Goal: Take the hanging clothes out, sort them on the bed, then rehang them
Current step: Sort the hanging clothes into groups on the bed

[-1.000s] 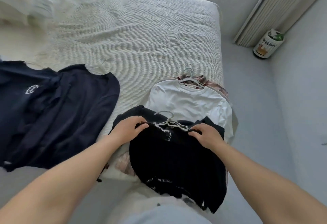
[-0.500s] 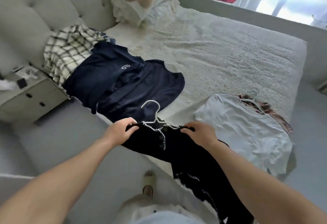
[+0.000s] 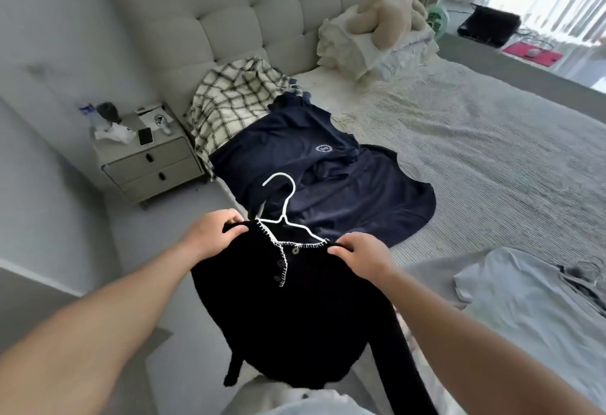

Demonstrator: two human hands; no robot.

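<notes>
Nearest, a black cardigan (image 3: 295,309) on a white hanger (image 3: 286,204) is held up over the edge of the bed (image 3: 492,158). Its left shoulder is gripped by the left hand (image 3: 210,237), its right shoulder by the right hand (image 3: 360,257); both are clamped on the knit, set apart. To the right, a white shirt (image 3: 531,309) is laid flat. Beyond, 2 navy tops (image 3: 328,178) are spread on the cover, then a plaid shirt (image 3: 232,103) by the headboard (image 3: 229,14). Left stands a nightstand (image 3: 147,158).
</notes>
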